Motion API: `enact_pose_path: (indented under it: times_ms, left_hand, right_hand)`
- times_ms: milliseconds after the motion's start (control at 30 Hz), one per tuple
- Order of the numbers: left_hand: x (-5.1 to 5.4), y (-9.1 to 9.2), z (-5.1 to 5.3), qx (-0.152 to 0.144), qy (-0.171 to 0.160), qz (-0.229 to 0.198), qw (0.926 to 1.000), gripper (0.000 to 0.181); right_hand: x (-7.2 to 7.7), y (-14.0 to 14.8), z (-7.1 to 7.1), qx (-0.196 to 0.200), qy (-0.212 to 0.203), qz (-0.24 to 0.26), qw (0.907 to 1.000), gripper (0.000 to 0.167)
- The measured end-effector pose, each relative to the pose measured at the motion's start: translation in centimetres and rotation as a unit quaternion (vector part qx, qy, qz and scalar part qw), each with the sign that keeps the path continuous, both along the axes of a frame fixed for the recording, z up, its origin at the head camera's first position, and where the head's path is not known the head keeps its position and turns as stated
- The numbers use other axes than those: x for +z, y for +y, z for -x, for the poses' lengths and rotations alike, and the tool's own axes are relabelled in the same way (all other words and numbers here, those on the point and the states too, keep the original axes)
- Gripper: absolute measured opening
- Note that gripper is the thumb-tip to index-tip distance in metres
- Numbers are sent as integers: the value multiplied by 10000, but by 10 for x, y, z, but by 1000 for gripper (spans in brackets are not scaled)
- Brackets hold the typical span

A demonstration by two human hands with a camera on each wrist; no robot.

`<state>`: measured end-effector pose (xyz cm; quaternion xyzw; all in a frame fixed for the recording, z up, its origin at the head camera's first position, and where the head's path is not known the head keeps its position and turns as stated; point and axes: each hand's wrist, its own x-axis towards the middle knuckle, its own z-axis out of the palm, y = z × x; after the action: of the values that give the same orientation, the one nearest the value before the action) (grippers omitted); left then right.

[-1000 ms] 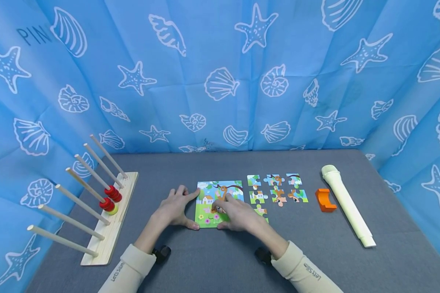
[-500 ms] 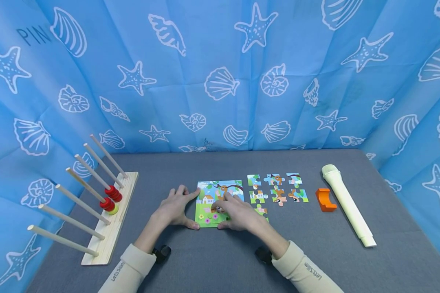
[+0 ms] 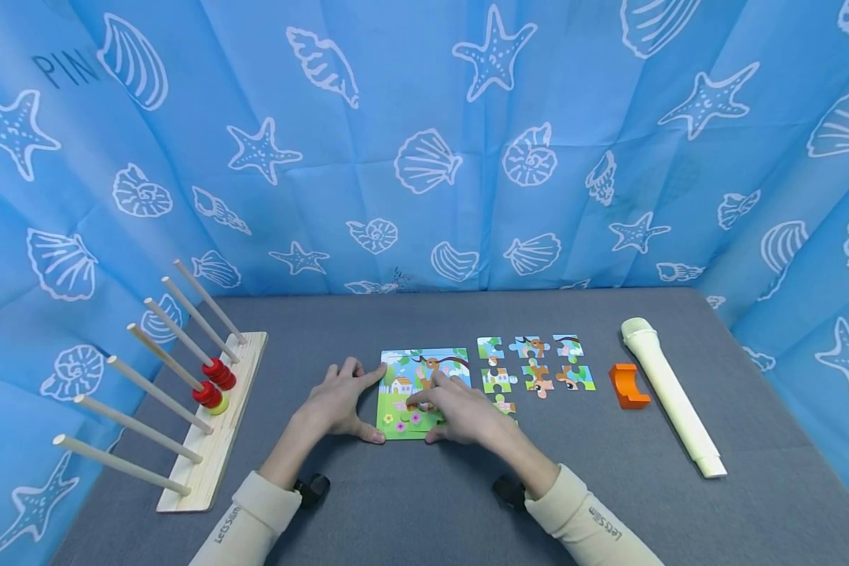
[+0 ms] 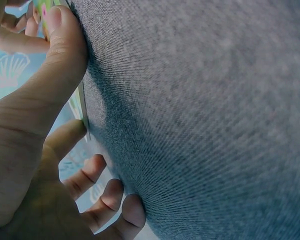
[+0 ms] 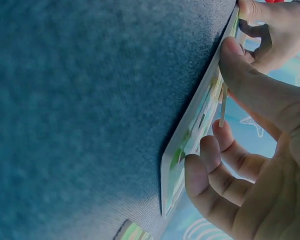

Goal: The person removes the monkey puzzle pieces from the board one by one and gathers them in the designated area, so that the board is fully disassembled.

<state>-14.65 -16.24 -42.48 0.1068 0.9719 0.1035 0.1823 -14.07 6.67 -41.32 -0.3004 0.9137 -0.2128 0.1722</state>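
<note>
A square jigsaw board [image 3: 396, 428] with a deer and house picture lies on the table in the head view. Along its left edge, my left hand [image 3: 336, 401] touches it, thumb at the near corner and forefinger farther up. My right hand [image 3: 467, 413] is over the board's right half and covers part of the picture. Seen edge-on in the right wrist view, a thin jigsaw piece [image 5: 223, 105] stands tilted at the right fingers, which pinch it. The right thumb [image 5: 232, 47] is at the board's near edge.
Several loose jigsaw pieces [image 3: 531, 347] lie right of the board, one partly behind the right hand. Farther right are an orange arched block [image 3: 628, 387] and a white toy microphone [image 3: 672, 397]. A wooden peg rack [image 3: 212, 440] with red and yellow rings stands left.
My right hand has shifted very slightly to the right along the board's near edge, its forefinger changing place a little. The left hand keeps its place.
</note>
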Motion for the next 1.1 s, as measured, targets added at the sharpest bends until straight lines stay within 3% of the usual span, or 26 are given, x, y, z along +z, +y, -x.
enact_pose_path:
  times_ms: [800,1100]
  left_hand:
    - [1,-1,0,-20,15,-84,10000,115]
    - [0,-2,0,-66,49,-85,9999,115]
  right_hand:
    - [0,5,-1,109,536,-63,9985,53]
    - [8,18,-1,129,605,-136,9980,54]
